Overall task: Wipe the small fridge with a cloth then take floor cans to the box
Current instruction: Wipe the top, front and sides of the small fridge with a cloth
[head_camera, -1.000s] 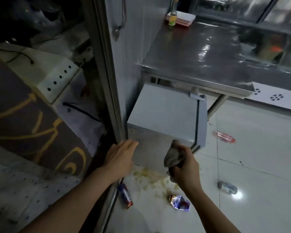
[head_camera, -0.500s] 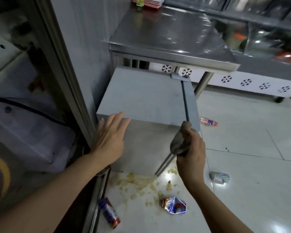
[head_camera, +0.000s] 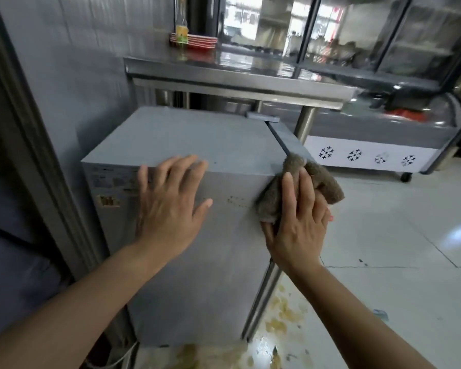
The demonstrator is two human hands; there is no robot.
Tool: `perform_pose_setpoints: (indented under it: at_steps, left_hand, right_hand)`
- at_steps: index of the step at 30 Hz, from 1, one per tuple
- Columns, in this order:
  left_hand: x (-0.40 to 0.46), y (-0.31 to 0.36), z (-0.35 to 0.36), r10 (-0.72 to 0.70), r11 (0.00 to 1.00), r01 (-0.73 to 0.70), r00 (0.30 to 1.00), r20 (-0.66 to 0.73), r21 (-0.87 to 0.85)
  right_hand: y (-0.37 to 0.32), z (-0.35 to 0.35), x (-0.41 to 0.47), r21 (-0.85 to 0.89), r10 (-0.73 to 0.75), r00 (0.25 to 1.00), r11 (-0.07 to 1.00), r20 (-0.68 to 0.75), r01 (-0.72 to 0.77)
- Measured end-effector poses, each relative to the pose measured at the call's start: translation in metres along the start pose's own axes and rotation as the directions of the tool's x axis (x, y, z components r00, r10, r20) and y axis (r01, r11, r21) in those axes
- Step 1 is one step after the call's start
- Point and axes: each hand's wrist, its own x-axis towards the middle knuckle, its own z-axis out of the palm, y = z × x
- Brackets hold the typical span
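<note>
Cloth (head_camera: 301,190) at fridge (head_camera: 186,145) corner edge.

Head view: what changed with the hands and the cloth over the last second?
The right hand raised the brown cloth from below the small fridge's front corner and now presses it flat against the upper right edge. The left hand slid from the near left corner onto the top edge, fingers spread. The cloth stayed in the right hand; the fridge door stayed closed.
</note>
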Motion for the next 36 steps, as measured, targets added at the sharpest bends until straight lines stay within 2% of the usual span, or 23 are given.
perform_pose_setpoints:
  at_steps: [4,9,12,16,20,24,26,27,29,32,34,36]
  left_hand:
    - [0.001,0.0,0.016,0.011,0.999,-0.016,0.985,-0.174,-0.03]
    - [0.001,-0.003,0.03,0.035,0.999,-0.042,0.952,-0.305,-0.019]
    - [0.0,-0.004,0.035,0.046,0.998,-0.057,0.938,-0.343,-0.022]
    - [-0.004,-0.006,0.031,0.074,0.997,-0.08,0.951,-0.301,-0.01]
    - [-0.011,-0.023,0.02,0.142,0.99,-0.134,0.963,-0.23,0.051]
    - [-0.019,-0.051,0.016,0.092,0.992,-0.063,0.957,-0.276,0.113]
    - [-0.021,-0.061,0.017,0.058,0.994,-0.026,0.951,-0.305,0.107]
    - [-0.021,-0.062,0.019,0.05,0.995,-0.019,0.948,-0.314,0.1]
    - [-0.022,-0.061,0.02,0.035,0.997,-0.009,0.942,-0.335,0.08]
    - [-0.023,-0.057,0.021,0.025,0.998,-0.004,0.94,-0.341,0.061]
    - [-0.024,-0.061,0.018,0.053,0.997,-0.031,0.943,-0.33,0.071]
    - [-0.025,-0.072,0.013,0.052,0.996,-0.026,0.946,-0.32,0.085]
  right_hand:
    - [0.005,0.018,0.009,0.03,-0.017,0.981,0.999,-0.193,0.023]
    - [0.004,0.048,-0.003,0.116,-0.001,0.894,0.991,-0.449,0.06]
    - [0.006,0.075,-0.042,0.112,-0.045,0.895,0.988,-0.443,0.105]
    - [0.01,0.094,-0.099,0.064,-0.126,0.938,0.986,-0.323,0.154]
    - [0.007,0.067,-0.072,0.054,-0.203,0.951,0.974,-0.233,0.221]
    - [-0.018,0.04,0.012,0.13,-0.055,0.93,0.986,-0.362,0.109]
    - [-0.029,0.043,0.026,0.146,0.02,0.913,0.988,-0.409,0.043]
    - [-0.032,0.05,0.018,0.135,0.001,0.91,0.989,-0.415,0.06]
    - [-0.032,0.071,-0.022,0.043,-0.195,0.905,0.973,-0.379,0.228]
    - [-0.02,0.091,-0.086,-0.094,-0.53,0.834,0.848,-0.149,0.522]
    - [-0.014,0.086,-0.086,-0.123,-0.614,0.786,0.787,-0.07,0.604]
    - [-0.022,0.073,-0.062,-0.119,-0.631,0.771,0.775,-0.085,0.621]
